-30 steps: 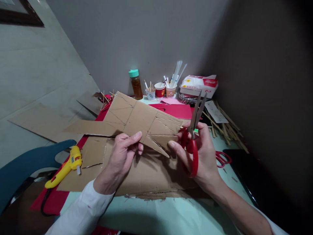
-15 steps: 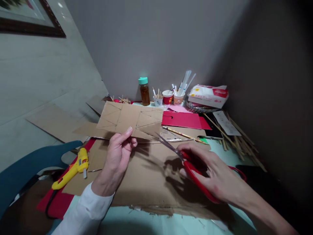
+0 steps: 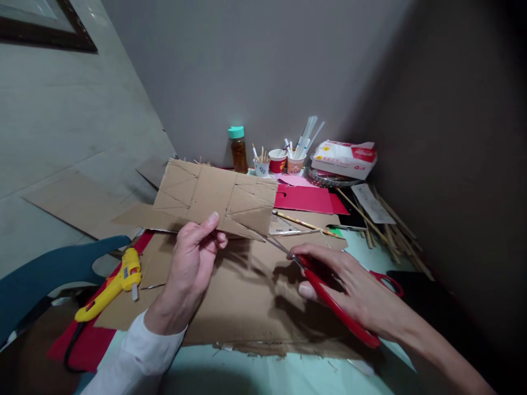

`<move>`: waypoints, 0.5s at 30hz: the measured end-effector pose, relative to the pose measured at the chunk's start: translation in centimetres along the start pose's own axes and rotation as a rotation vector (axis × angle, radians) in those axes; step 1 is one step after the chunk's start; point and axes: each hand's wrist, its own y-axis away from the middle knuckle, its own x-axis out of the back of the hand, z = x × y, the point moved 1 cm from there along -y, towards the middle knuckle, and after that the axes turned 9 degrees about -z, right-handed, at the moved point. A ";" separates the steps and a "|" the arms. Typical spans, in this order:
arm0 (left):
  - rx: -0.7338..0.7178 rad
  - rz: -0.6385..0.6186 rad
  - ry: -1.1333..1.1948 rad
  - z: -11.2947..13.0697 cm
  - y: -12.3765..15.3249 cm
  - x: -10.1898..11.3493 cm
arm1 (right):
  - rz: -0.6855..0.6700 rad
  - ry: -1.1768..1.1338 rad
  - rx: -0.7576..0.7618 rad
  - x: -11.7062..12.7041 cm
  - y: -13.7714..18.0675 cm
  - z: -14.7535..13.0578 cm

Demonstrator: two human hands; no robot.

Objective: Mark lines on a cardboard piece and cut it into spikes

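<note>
Swung down from upright, the scissors [image 3: 325,296] reach the marked cardboard's [image 3: 209,189] slit, so I judge blades and slit aligned, my right hand [image 3: 354,285] curled round the handles, left hand [image 3: 193,258] pinching cardboard beyond the worktop's [image 3: 230,370] near edge.

likely home craft space: scissors [image 3: 323,292], framed picture [image 3: 49,26]

A long white sleeve [image 3: 135,359] is worn on the left, creased along its length and finished by a cuff [image 3: 161,339] at the wrist [image 3: 167,317]. The left hand [image 3: 194,252] is left bare beyond it. The right hand [image 3: 343,280] is bare too, and the right forearm [image 3: 428,334] is seen uncovered down to the view's edge. Short nails [image 3: 214,216] are shown on both thumbs [image 3: 205,226].
</note>
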 end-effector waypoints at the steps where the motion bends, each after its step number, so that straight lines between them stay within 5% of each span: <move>1: 0.015 -0.010 -0.005 -0.1 0.1 -0.1 | 0.009 0.006 0.003 0.0 0.0 0.0; 15: 0.228 -0.152 -0.064 -1.8 1.7 -1.0 | -0.050 -0.079 -0.001 -0.7 -0.3 -0.6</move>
